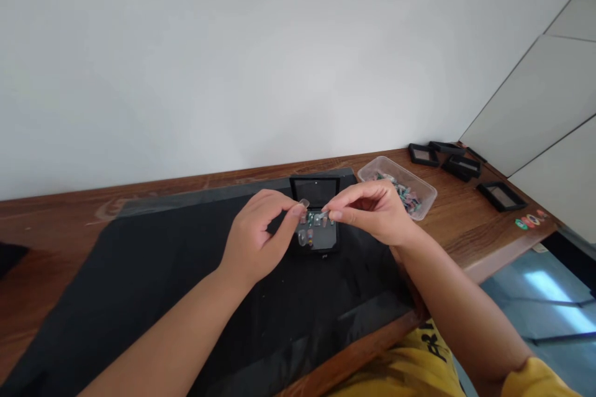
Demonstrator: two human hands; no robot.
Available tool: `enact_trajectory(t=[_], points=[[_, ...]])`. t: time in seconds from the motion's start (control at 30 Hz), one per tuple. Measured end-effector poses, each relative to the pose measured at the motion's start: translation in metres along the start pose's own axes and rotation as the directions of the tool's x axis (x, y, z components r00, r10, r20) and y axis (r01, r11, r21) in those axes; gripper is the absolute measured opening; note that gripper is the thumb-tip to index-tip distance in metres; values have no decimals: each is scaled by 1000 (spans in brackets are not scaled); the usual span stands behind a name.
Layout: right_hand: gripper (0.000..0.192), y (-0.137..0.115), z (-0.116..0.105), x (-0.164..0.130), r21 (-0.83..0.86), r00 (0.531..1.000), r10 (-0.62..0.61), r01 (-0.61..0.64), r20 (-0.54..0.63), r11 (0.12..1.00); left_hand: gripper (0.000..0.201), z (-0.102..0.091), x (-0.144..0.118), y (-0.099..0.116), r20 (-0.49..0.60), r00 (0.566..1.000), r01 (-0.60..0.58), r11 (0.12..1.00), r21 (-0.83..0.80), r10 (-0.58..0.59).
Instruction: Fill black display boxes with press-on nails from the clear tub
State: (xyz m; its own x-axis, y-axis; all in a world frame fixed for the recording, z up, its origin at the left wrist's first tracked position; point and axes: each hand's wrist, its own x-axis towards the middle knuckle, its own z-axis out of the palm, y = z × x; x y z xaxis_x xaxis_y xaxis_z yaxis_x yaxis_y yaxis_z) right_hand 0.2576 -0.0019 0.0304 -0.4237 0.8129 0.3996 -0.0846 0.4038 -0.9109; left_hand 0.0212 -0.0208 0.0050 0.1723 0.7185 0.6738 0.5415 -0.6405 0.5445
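Note:
A small black box (331,240) stands with its lid (316,191) raised on the black mat. Inside lie several small clear, green and pinkish pieces (310,237), shaped like press-on nails. My left hand (261,229) is closed in a pinch at the box's left side, holding a small clear rounded piece (304,203) by its edge. From the right, my right hand (372,211) pinches a small pale piece (325,213) between thumb and forefinger, just over the box. Its exact kind is too small to make out.
A clear plastic tub (431,193) with many small pink and green pieces stands behind my right hand. Several black frame-like boxes (503,196) lie at the far right. Round colourful stickers (531,221) sit near the table's right edge. A white wall (233,62) rises behind.

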Motion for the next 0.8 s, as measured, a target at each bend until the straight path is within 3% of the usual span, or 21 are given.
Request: enact_trajectory(t=[0.1,0.2,0.27,0.5,0.67,0.8], points=[[11,-3,-2,-1,-281,998,-60,55,-7,958,29,0,2,0,-23,1000,-18,999,39,19],[18,-6,-3,-2,-605,988,-116,152,99,781,30,-2,4,0,-21,999,-42,996,79,44],[21,-7,-2,-3,-727,985,-69,164,158,667,29,-4,5,-1,-16,998,-59,993,100,61],[18,-10,13,-3,-872,961,195,79,195,483,32,-9,8,-2,-3,994,-107,980,167,109],[16,-9,27,-2,-910,946,249,93,207,403,33,-10,10,0,-20,986,-160,969,189,166],[16,-7,33,-1,-918,934,277,109,226,381,36,-10,10,-3,7,994,-108,972,208,109]])
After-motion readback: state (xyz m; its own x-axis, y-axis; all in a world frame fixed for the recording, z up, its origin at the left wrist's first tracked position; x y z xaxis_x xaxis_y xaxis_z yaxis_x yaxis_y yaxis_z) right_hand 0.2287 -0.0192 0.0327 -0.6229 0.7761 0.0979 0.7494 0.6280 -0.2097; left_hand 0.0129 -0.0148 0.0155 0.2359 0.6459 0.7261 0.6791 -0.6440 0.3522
